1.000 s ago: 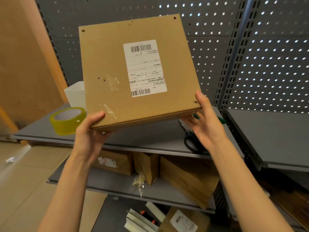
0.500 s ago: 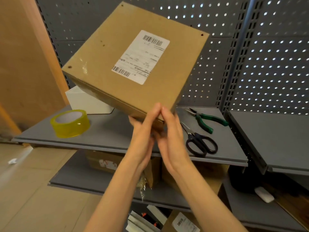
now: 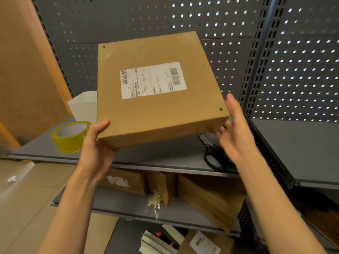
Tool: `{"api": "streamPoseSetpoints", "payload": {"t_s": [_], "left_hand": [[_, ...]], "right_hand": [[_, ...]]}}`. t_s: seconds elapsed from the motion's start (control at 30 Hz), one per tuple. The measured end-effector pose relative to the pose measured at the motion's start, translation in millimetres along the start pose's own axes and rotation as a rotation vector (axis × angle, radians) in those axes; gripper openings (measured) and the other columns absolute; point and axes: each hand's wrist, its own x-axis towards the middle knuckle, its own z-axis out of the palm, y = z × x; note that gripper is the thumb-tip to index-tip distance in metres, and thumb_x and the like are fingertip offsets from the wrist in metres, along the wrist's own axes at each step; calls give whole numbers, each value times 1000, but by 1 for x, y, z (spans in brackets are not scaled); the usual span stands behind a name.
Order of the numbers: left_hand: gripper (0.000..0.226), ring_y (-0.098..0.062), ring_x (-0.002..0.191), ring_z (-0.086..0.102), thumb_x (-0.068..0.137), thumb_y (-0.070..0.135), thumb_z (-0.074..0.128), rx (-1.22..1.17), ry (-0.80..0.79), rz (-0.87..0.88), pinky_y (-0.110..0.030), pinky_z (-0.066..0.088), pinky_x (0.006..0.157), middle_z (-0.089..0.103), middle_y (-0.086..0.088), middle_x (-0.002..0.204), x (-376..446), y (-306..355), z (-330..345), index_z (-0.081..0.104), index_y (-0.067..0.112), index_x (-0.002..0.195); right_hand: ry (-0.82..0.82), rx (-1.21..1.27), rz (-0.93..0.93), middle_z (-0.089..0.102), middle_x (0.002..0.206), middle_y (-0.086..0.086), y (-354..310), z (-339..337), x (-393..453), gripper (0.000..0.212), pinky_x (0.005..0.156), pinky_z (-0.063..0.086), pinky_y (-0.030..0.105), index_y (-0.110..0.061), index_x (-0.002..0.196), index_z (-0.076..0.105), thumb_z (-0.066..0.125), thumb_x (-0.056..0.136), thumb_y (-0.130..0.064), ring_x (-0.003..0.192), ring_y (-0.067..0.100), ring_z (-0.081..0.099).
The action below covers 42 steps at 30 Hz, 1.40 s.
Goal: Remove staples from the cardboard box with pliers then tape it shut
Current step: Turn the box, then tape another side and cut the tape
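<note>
Brown cardboard box (image 3: 157, 88), flat and square, is held up in the air above the grey shelf (image 3: 165, 153), tilted so that its broad face with the white label (image 3: 153, 80) shows to the camera; small dark holes mark the corners of that face; the left hand (image 3: 96, 145) grips the box's lower left corner, thumb on the front face and fingers curled under it; the right hand (image 3: 236, 129) is at the box's lower right corner, blurred, its fingers straight and spread, and whether they touch the box I cannot tell. Below and left of the box a roll of yellowish tape (image 3: 70, 136) lies flat on the shelf, with a white container (image 3: 82, 106) behind it, partly hidden by the box; below the box's right corner black-handled scissors (image 3: 214, 153) lie on the shelf, partly covered by the right hand; under the shelf, on a lower one, stand several brown cartons (image 3: 207, 197).
</note>
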Motion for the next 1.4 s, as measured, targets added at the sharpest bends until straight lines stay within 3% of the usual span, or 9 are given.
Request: {"api": "streamPoseSetpoints", "payload": {"t_s": [0.07,0.17,0.4,0.6,0.67,0.77,0.9,1.17,1.4], "left_hand": [[29,-14,99,59,86,32,46,32,5,-15,-30,48,83,67,2,105,3,0,-4,62,23,109],[28,-14,99,59,88,33,46,48,56,-32,-31,47,83,67,2,105,6,-3,-8,61,23,109],[26,-9,91,64,88,38,48,59,153,-82,-25,53,76,70,6,95,15,-4,-23,66,25,100],[37,-8,71,69,87,37,49,81,176,-166,-20,55,60,72,6,74,25,-7,-30,75,26,62],[35,-9,72,69,87,37,50,88,183,-192,-21,55,61,72,5,77,30,-8,-32,75,25,67],[25,-14,79,68,87,35,51,96,208,-233,-27,52,69,72,0,85,41,-10,-36,69,19,93],[24,-13,82,66,88,36,52,148,227,-257,-27,50,67,73,3,81,53,-11,-38,66,19,99],[35,-4,67,69,89,41,50,227,166,-264,-24,50,61,74,8,74,69,-13,-42,76,33,67],[34,-4,69,70,88,43,50,238,154,-278,-27,49,68,74,8,76,73,-11,-44,76,34,67]], "right_hand": [[-85,-31,21,66,117,0,4,0,1,52,90,49,32,-23,126,56,58,80,-46,108,15,61],[-68,-13,53,68,113,0,13,2,1,37,84,50,28,-23,119,62,54,88,-42,103,14,63],[2,-70,129,69,110,-2,34,13,-2,37,85,50,30,-25,118,61,57,87,-43,103,14,63],[72,-117,224,66,113,3,49,20,1,46,82,51,36,-25,124,54,56,85,-48,103,19,61],[76,-115,240,66,112,4,54,20,3,43,82,53,38,-26,124,53,55,86,-47,101,20,62],[95,-130,248,68,105,2,57,20,10,36,75,54,36,-28,117,56,54,87,-47,94,18,64],[134,-139,254,70,94,-1,59,20,19,25,68,52,33,-31,106,60,54,87,-46,86,16,65],[146,-142,247,67,109,2,62,23,31,40,72,52,32,-24,122,55,54,88,-45,98,18,63],[158,-159,244,66,112,1,66,26,32,42,73,52,32,-26,125,54,53,89,-46,100,17,63]]}}
